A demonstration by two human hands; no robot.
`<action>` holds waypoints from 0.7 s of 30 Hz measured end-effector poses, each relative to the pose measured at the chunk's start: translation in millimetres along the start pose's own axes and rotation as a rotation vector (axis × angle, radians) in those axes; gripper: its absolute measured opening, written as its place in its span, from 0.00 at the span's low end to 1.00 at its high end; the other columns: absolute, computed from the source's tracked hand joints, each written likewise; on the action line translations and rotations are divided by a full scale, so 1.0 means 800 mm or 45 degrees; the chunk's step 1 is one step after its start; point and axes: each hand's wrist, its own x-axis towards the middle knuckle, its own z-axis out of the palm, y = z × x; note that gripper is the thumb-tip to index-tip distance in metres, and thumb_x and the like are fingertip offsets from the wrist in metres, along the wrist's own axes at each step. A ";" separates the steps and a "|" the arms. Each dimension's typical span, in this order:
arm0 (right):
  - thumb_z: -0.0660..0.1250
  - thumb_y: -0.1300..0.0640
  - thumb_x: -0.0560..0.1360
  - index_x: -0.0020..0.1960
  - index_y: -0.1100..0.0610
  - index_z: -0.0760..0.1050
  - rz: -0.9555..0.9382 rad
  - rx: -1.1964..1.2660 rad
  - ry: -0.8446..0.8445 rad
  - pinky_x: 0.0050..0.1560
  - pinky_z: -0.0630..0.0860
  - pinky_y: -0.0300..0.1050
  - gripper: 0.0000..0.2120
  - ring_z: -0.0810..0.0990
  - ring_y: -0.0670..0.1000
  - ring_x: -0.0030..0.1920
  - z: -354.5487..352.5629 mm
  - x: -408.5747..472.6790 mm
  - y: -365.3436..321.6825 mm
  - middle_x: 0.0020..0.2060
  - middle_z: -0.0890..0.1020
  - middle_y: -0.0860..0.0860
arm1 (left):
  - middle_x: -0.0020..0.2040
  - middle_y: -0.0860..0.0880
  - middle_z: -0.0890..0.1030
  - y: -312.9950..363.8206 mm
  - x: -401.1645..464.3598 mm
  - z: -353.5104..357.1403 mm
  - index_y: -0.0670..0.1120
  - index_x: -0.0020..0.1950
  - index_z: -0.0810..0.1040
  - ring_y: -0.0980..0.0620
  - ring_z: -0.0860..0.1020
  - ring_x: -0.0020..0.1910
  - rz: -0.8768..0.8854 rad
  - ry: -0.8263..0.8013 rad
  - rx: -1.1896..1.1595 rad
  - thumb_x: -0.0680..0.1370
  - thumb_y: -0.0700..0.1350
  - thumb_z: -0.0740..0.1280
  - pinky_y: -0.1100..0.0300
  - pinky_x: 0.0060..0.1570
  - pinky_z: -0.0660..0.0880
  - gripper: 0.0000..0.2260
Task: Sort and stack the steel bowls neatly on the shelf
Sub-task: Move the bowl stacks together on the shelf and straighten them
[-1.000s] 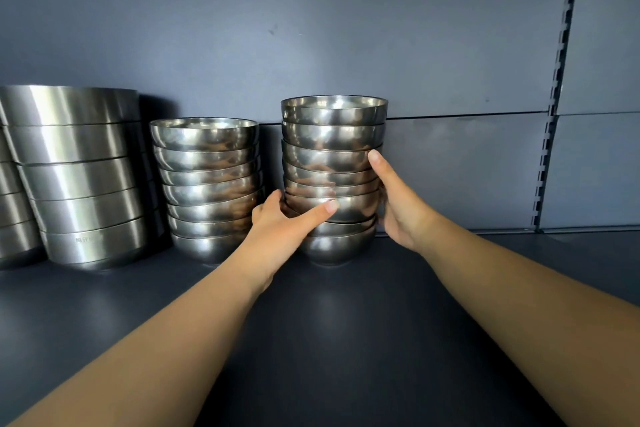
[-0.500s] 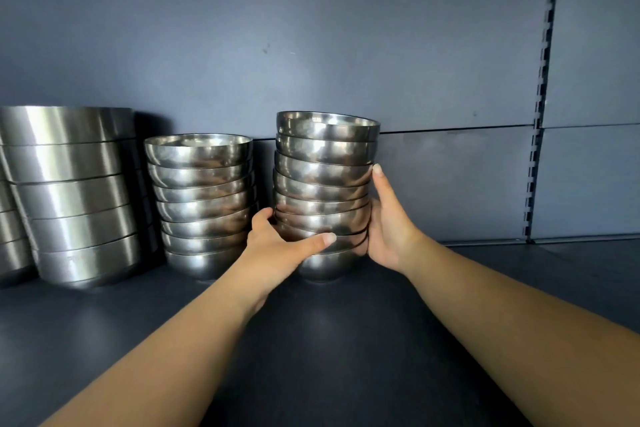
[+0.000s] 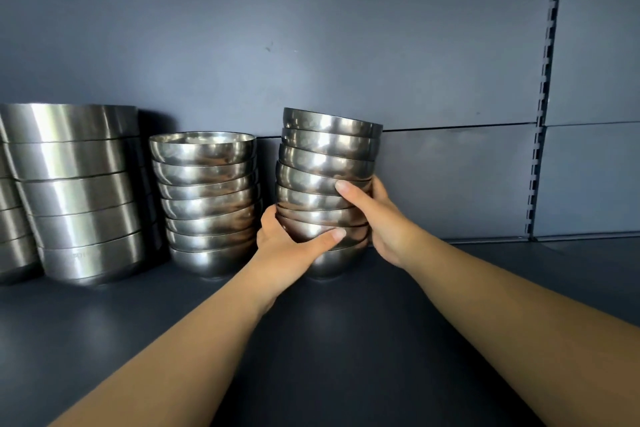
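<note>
A tall stack of small steel bowls stands on the dark shelf, its top leaning toward me and to the left. My left hand grips the stack low on its left side, thumb across the front. My right hand grips it on the right, thumb over the middle bowls. A second stack of small bowls stands just to the left, close to my left hand.
Stacks of larger steel bowls fill the far left of the shelf. The grey back wall is right behind the stacks, with a slotted upright at the right. Bare shelf lies to the right of the held stack.
The held stack has tipped, so its rims no longer show from above. My right thumb has come round onto the front of the bowls. Both hands grip more tightly.
</note>
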 end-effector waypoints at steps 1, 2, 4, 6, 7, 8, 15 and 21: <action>0.74 0.37 0.50 0.58 0.43 0.66 0.024 0.018 0.018 0.55 0.76 0.48 0.39 0.79 0.46 0.55 -0.004 0.002 -0.001 0.55 0.79 0.44 | 0.75 0.50 0.58 0.002 0.002 -0.002 0.55 0.75 0.47 0.51 0.63 0.71 -0.007 0.005 -0.004 0.53 0.63 0.76 0.58 0.66 0.61 0.58; 0.74 0.36 0.46 0.57 0.44 0.65 0.044 0.016 0.039 0.58 0.75 0.51 0.42 0.78 0.48 0.56 -0.009 0.004 -0.002 0.55 0.78 0.46 | 0.75 0.50 0.58 0.003 0.004 -0.004 0.55 0.75 0.47 0.50 0.63 0.70 -0.018 0.009 -0.014 0.50 0.63 0.75 0.56 0.68 0.62 0.60; 0.74 0.36 0.44 0.54 0.46 0.67 0.053 -0.015 0.008 0.53 0.77 0.50 0.41 0.77 0.50 0.55 -0.018 0.007 -0.002 0.53 0.78 0.47 | 0.75 0.49 0.58 0.007 0.007 -0.007 0.55 0.76 0.46 0.49 0.63 0.71 -0.033 0.007 -0.026 0.46 0.64 0.75 0.51 0.71 0.61 0.64; 0.74 0.36 0.47 0.51 0.44 0.71 0.075 -0.052 -0.087 0.42 0.77 0.44 0.35 0.79 0.48 0.47 -0.025 0.005 -0.003 0.46 0.79 0.46 | 0.74 0.51 0.61 0.007 0.007 -0.008 0.54 0.76 0.48 0.51 0.64 0.71 -0.021 -0.068 -0.028 0.46 0.64 0.76 0.50 0.71 0.62 0.64; 0.74 0.36 0.50 0.50 0.42 0.73 0.096 -0.059 -0.135 0.41 0.75 0.43 0.30 0.78 0.47 0.43 -0.028 0.005 -0.004 0.43 0.79 0.46 | 0.72 0.52 0.65 0.005 0.007 -0.007 0.54 0.74 0.53 0.52 0.67 0.69 -0.008 -0.111 -0.043 0.48 0.62 0.77 0.51 0.70 0.64 0.60; 0.73 0.36 0.54 0.48 0.41 0.75 0.116 -0.052 -0.172 0.43 0.75 0.44 0.25 0.77 0.48 0.41 -0.032 0.004 -0.003 0.41 0.78 0.47 | 0.69 0.53 0.70 0.004 0.006 -0.005 0.53 0.72 0.57 0.54 0.70 0.66 0.006 -0.144 -0.071 0.51 0.59 0.79 0.53 0.68 0.66 0.54; 0.68 0.41 0.61 0.63 0.50 0.71 0.211 0.034 -0.230 0.43 0.78 0.43 0.32 0.81 0.49 0.48 -0.030 0.008 -0.012 0.50 0.81 0.49 | 0.76 0.49 0.55 0.016 -0.008 0.024 0.50 0.76 0.45 0.47 0.59 0.73 -0.113 0.158 0.127 0.59 0.59 0.78 0.50 0.71 0.61 0.56; 0.73 0.41 0.54 0.62 0.50 0.67 0.124 0.114 -0.148 0.52 0.79 0.54 0.39 0.82 0.54 0.53 -0.009 0.018 -0.021 0.57 0.80 0.53 | 0.76 0.47 0.50 0.025 -0.009 0.032 0.52 0.76 0.38 0.45 0.53 0.75 -0.165 0.213 0.239 0.61 0.61 0.76 0.49 0.71 0.58 0.57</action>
